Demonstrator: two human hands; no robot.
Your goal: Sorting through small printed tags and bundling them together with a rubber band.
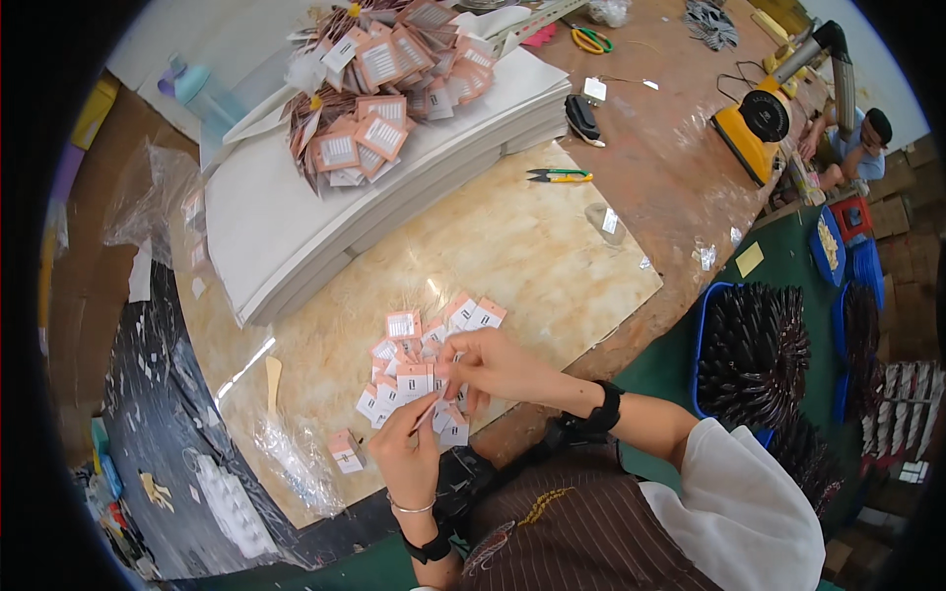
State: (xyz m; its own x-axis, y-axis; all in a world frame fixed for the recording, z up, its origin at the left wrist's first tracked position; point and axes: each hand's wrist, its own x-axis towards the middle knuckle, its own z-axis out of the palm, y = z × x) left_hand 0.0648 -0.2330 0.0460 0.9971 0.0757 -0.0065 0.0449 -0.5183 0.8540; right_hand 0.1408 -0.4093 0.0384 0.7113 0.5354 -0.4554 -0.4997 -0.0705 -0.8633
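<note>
Both hands' grip [434,394] pinches a small pink-and-white tag [414,377].

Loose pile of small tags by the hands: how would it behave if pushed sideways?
The tag pile would probably scatter rather than slide as one: the tags lie loose and overlapping. They look like thin card, so likely light and fairly stiff. The glossy marble-look board seems smooth, so they may skid easily. The left hand and right hand pinch one tag.

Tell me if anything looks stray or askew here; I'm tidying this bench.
One tag lies alone near the board's front edge, apart from the loose pile under the hands. The left hand and right hand pinch a tag between them. Snips lie apart on the board. Nothing looks spilled or damaged.
</note>
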